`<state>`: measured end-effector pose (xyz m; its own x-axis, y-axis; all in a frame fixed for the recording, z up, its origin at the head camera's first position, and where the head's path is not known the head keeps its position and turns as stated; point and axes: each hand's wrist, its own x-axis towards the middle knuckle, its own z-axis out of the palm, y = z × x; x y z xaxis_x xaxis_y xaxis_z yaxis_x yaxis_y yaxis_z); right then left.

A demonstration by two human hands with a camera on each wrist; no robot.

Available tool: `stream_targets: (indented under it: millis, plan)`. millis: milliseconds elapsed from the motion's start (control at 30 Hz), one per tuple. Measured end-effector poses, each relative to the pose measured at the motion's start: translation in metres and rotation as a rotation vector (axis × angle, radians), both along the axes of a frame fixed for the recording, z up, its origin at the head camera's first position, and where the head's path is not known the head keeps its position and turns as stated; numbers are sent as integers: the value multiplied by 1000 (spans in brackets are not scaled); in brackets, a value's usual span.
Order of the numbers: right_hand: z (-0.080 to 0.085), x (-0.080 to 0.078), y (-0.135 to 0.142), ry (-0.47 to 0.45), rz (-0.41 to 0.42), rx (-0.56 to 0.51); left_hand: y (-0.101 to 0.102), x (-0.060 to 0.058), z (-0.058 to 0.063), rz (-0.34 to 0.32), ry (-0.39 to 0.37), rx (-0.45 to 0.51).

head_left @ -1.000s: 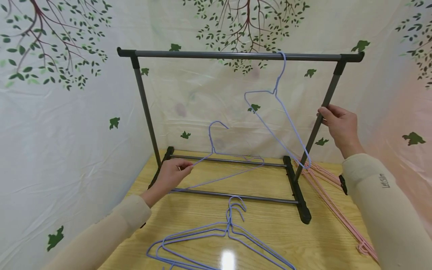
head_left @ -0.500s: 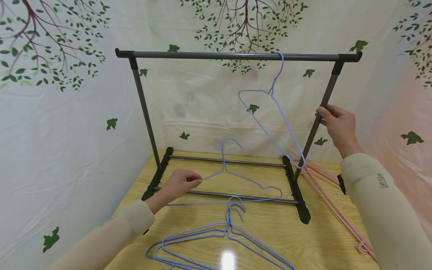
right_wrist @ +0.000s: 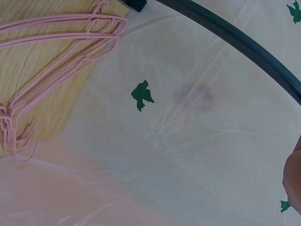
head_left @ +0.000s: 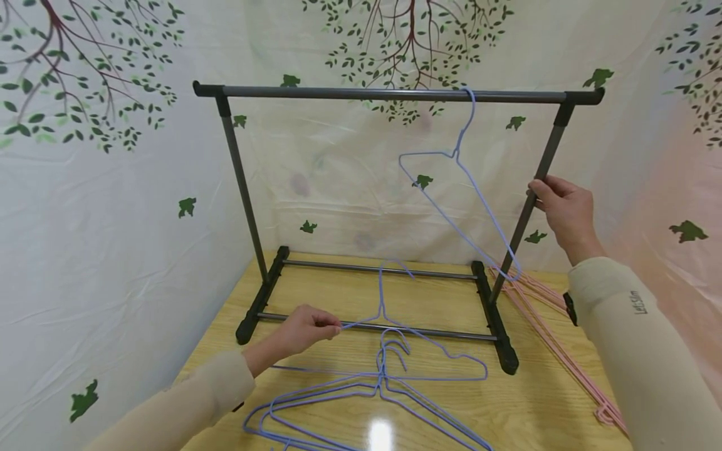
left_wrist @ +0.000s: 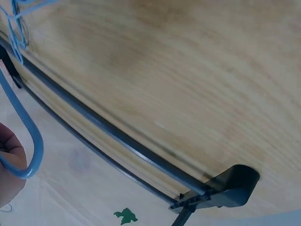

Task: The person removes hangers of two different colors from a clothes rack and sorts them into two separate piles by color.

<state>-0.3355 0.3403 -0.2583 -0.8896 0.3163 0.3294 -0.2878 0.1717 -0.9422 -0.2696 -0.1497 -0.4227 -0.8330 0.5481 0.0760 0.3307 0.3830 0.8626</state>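
My left hand [head_left: 307,327] pinches one shoulder of a lavender-blue wire hanger [head_left: 380,289], whose hook points up. The hanger is low in front of the rack's base bars, overlapping the hangers below it in the head view. Its curved end [left_wrist: 35,141] shows large beside the left hand [left_wrist: 10,186] in the left wrist view. At the right side, my right hand [head_left: 566,213] holds the upright post [head_left: 541,166] of a dark garment rack, thumb on the near side. One more blue hanger [head_left: 472,114] hangs by its hook from the rack's top bar [head_left: 338,93].
Several blue hangers [head_left: 385,369] lie stacked on the wooden table [head_left: 451,388] near the front. Pink hangers [right_wrist: 61,20] lie at the right, beside the rack's black foot [head_left: 496,319]. A cloth [head_left: 361,188] printed with leaves stands behind and at the sides.
My left hand has come down and slightly right, bringing its hanger from inside the rack toward the front. The hung hanger sways a little. My right hand stays on the post.
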Motion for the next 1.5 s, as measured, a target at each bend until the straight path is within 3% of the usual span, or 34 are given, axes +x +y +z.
stream_targets:
  millis: [200,500,733,967,1100,1333,1500]
  plan:
    - [0,1,0,-1,0,6,-1,11,-10,-49,-45,-5]
    - [1,0,-2,-7,-16,23,1,22,-15,-104,-123,-6]
    - [1,0,-3,-6,-15,20,1,30,-22,-111,-236,23]
    - [1,0,-2,3,-15,15,1,32,-31,-105,-269,22]
    - [0,0,0,-9,-18,24,1,31,-37,-110,-216,-12]
    - [0,1,1,-16,-14,26,2,30,-45,-150,19,-177]
    - [0,1,0,8,-4,-4,4,30,-46,-169,81,-203]
